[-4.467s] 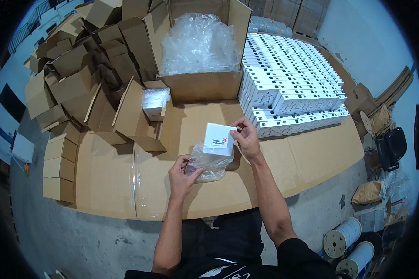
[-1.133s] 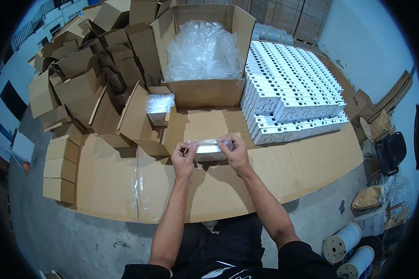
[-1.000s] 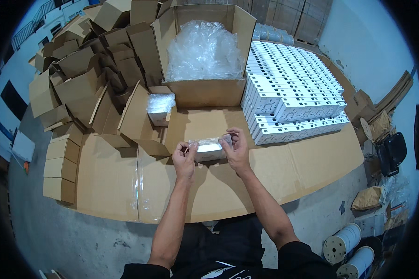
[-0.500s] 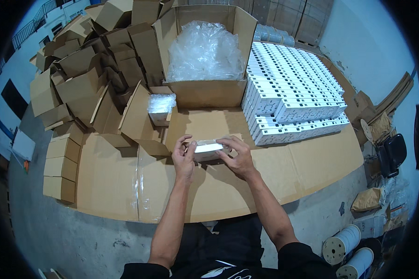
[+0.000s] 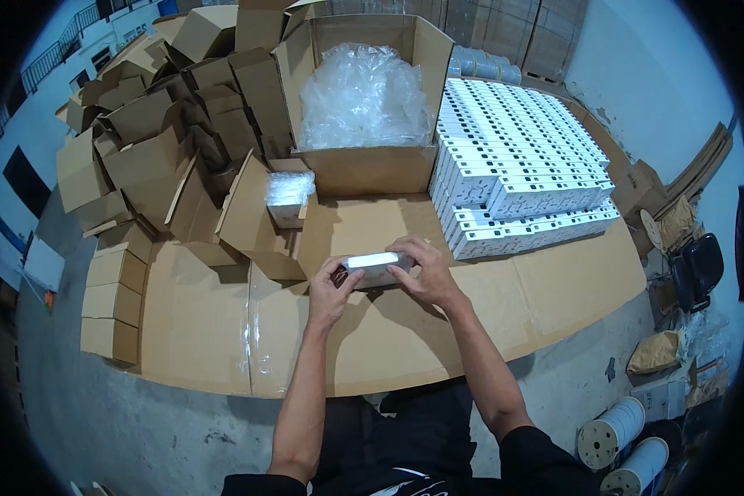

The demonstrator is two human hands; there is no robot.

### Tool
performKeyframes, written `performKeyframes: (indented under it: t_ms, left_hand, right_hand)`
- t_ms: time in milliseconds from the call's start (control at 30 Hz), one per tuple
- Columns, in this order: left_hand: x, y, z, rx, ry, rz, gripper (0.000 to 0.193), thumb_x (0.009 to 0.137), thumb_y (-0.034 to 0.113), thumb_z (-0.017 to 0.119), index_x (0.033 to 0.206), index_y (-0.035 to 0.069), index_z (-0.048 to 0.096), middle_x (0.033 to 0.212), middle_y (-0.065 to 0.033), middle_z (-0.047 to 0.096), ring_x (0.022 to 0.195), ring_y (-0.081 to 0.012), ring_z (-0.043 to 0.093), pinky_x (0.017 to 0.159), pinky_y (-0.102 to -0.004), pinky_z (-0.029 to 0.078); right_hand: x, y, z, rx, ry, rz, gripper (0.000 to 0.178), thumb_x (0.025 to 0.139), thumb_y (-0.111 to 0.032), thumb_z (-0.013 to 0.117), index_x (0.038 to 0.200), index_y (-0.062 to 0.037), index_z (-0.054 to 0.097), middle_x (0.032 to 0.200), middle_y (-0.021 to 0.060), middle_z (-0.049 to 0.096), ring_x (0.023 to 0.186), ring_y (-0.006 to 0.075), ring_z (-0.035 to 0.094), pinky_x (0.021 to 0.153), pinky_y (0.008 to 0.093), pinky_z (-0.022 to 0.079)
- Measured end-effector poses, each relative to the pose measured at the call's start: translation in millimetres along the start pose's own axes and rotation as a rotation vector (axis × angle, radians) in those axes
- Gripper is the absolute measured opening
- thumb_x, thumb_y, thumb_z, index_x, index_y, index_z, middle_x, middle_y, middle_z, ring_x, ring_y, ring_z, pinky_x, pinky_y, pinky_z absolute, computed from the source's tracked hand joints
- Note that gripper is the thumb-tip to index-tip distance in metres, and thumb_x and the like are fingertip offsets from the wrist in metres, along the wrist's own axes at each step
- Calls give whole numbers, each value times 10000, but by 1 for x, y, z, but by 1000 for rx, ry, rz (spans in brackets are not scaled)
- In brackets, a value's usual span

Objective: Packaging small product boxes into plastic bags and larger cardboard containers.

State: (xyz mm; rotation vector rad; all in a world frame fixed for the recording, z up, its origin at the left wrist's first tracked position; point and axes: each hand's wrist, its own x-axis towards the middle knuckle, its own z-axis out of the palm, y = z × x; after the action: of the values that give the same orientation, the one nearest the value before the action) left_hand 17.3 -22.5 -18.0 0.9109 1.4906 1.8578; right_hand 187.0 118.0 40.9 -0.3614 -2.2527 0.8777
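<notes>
A small white box (image 5: 374, 261), with what looks like clear plastic around it, is held level above the cardboard-covered table (image 5: 388, 355). My left hand (image 5: 329, 289) grips its left end, thumb at the near side. Around the right end, the fingers and thumb of my right hand (image 5: 426, 271) are closed. Left of my hands stands an open cardboard carton (image 5: 252, 223), and inside it sit white boxes in clear wrap (image 5: 289, 198). Behind, a big open carton (image 5: 372, 169) holds a heap of clear plastic bags (image 5: 364, 99).
Stacked rows of white boxes (image 5: 525, 169) fill the right back of the table. Many open cartons (image 5: 145, 161) pile up at the left, with several closed brown boxes (image 5: 112, 302) at the left edge. Cable spools (image 5: 612, 434) lie on the floor at right.
My left hand has closed in on the left end of the white box; before, its fingers were raised and more apart. The box stays at nearly the same place.
</notes>
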Motion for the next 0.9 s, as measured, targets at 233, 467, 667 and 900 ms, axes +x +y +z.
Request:
performKeyframes:
  t_ms: [233, 467, 667, 900]
  left_hand:
    - [0, -18, -6, 93, 26, 48, 406, 880, 69, 779, 1241, -38, 627, 1130, -72, 619, 958, -153, 650, 843, -280, 547]
    - [-11, -7, 3, 471, 172, 78, 401, 899, 24, 609, 1297, -14, 572, 1055, -147, 667, 967, -238, 684, 871, -359, 556]
    - [-13, 4, 10, 548, 158, 94, 229, 898, 51, 611, 1104, -34, 664, 1064, -217, 668, 987, -351, 678, 897, -431, 537]
    - [-12, 2, 12, 529, 166, 159, 199, 893, 38, 620, 1080, -17, 664, 999, -175, 684, 939, -305, 692, 867, -401, 543]
  right_hand:
    - [23, 5, -7, -274, -277, -92, 242, 901, -104, 700, 1119, -7, 654, 1039, 181, 672, 919, 347, 665, 796, 422, 535]
    - [95, -23, 14, 135, -44, 20, 232, 979, -91, 601, 1182, -12, 521, 1038, 244, 662, 962, 401, 658, 840, 462, 501]
    - [152, -41, 105, 345, -134, -166, 277, 999, -122, 571, 1232, -24, 456, 1004, 274, 657, 974, 446, 649, 819, 509, 488]
    - [172, -20, 115, -22, -291, -243, 322, 1021, -208, 561, 1285, -49, 466, 1076, 258, 636, 965, 448, 574, 868, 512, 427]
